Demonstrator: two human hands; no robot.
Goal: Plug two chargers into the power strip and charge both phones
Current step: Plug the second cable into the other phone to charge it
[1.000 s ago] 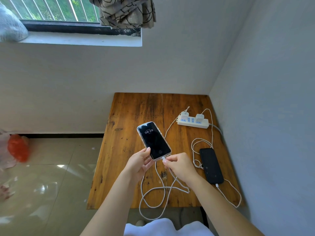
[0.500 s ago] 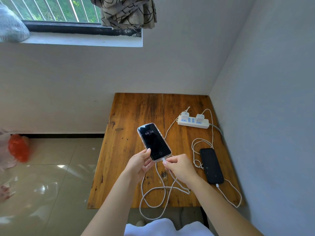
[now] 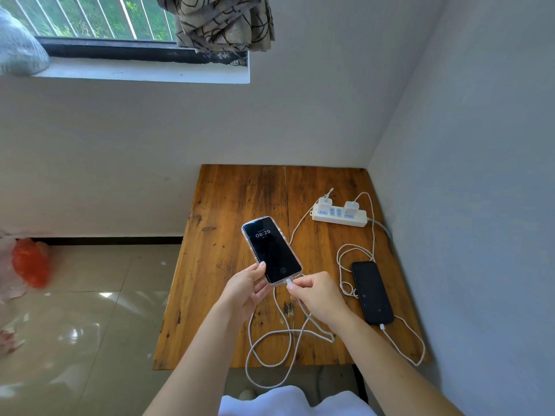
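Head view. Centre of frame: the left hand [image 3: 244,291] pinches the lower edge of the black-screened phone in a clear case [image 3: 271,250], lifted off the worn wooden counter [image 3: 234,202]. The right hand [image 3: 319,295] pinches the white cable plug [image 3: 289,284] at the phone's bottom port. Against the previous second, the phone has tilted and shifted only slightly; the plug looks seated, though this cannot be confirmed. Right of frame: the bare black phone [image 3: 372,292] lies cabled, and both white chargers [image 3: 350,207] sit in the white power strip [image 3: 339,216]. The task appears nearly complete.
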